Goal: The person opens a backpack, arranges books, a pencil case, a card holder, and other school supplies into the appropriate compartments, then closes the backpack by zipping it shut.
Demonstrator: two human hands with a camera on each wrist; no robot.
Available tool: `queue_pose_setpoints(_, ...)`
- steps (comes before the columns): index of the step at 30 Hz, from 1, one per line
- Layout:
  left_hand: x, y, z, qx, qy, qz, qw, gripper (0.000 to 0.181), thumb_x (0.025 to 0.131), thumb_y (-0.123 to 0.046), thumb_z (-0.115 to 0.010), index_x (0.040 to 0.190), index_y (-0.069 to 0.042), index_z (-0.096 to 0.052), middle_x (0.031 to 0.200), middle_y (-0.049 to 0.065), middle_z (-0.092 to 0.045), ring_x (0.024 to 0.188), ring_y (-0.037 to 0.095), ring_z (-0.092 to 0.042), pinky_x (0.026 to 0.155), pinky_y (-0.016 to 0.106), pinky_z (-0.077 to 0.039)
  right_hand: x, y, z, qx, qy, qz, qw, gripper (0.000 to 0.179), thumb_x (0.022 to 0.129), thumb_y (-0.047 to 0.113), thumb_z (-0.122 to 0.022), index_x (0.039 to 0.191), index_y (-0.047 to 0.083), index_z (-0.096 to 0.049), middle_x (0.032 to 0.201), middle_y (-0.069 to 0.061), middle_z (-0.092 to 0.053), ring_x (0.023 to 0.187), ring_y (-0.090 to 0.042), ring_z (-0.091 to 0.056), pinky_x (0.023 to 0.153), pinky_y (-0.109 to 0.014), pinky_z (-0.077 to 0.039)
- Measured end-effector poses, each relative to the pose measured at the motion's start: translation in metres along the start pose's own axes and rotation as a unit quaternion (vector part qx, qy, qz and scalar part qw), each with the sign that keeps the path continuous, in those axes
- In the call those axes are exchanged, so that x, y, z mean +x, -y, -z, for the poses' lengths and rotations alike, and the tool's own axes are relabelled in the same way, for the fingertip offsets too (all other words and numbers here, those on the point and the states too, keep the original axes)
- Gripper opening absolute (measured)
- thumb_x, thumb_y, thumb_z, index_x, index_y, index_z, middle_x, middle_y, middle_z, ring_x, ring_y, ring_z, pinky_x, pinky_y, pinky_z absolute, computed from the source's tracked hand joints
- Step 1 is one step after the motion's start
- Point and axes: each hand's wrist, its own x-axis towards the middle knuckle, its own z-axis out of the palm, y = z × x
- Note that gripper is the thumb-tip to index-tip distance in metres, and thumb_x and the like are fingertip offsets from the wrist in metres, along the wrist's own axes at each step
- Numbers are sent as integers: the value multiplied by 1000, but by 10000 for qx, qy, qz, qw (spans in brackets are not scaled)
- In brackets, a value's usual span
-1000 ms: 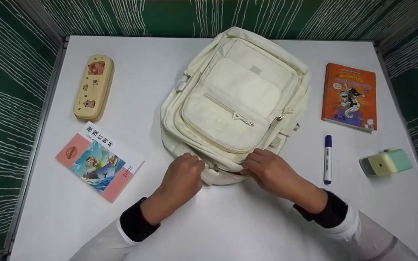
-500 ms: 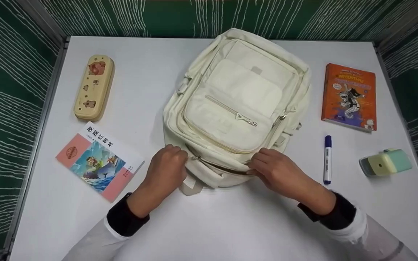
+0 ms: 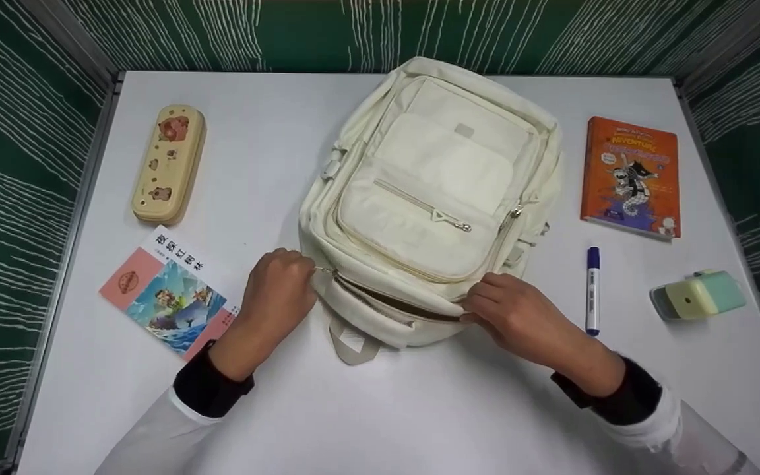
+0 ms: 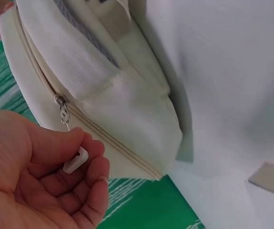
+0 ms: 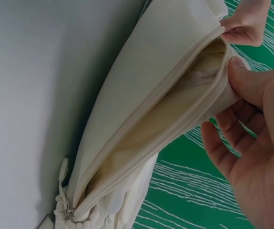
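Observation:
A cream backpack [image 3: 419,198] lies front side up in the head view, its top end toward the person. My left hand [image 3: 271,297] pinches a white zipper pull [image 4: 77,161] by its cord; the metal slider [image 4: 60,99] sits on the zipper track at the bag's top left. Between the hands the main compartment gapes, and its pale lining [image 5: 141,129] shows in the right wrist view. My right hand [image 3: 518,316] grips the fabric edge of this opening, thumb on one side and fingers behind. A grab loop [image 3: 353,349] sticks out below the bag.
On the white table [image 3: 380,422], a yellow pencil case [image 3: 169,165] and a pink-and-white book [image 3: 169,293] lie left, the book partly behind the left forearm. To the right are an orange book [image 3: 631,178], a blue-capped marker [image 3: 593,290] and a green-and-yellow pencil sharpener [image 3: 696,297].
My left hand has drawn the zipper pull leftward along the bag's top, and the opening has widened. The right hand has shifted slightly right. The grab loop has come into view.

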Motion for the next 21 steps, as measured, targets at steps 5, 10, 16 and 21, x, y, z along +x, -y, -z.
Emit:
queue_pose_setpoints(5,0,9,2,63,-77,186,9998,19,75,22,-64,72,6,-75,61,14,-62,61,33,-59,56,44,-46,-6,-2,1,-64,2,-71,10000,24,78,0,-87,95,7,-72,90,-1,-69,82,-19,-62,71,-36,-54)
queue_pose_setpoints(10,-7,10,4,-13,17,377,9993,18,77,21,-66,75,7,-77,64,16,-65,64,34,-62,58,45,-49,-10,-3,1,-94,-19,-159,9998,27,76,-2,-89,94,8,-72,90,0,-69,81,-18,-62,68,-35,-54)
queue_pose_setpoints(16,-21,-1,8,-118,226,488,9985,14,80,18,-70,79,6,-78,63,13,-65,64,31,-62,60,42,-48,-15,-5,1,-201,-21,-288,9994,30,74,-3,-90,93,9,-71,89,0,-67,78,-17,-62,63,-33,-55)
queue_pose_setpoints(21,-31,-9,9,-207,244,330,9989,18,77,19,-69,71,3,-76,58,8,-60,61,27,-59,59,40,-46,-17,-12,2,-209,-71,-386,9990,31,72,-9,-88,94,7,-71,88,-1,-66,79,-18,-62,65,-35,-55)
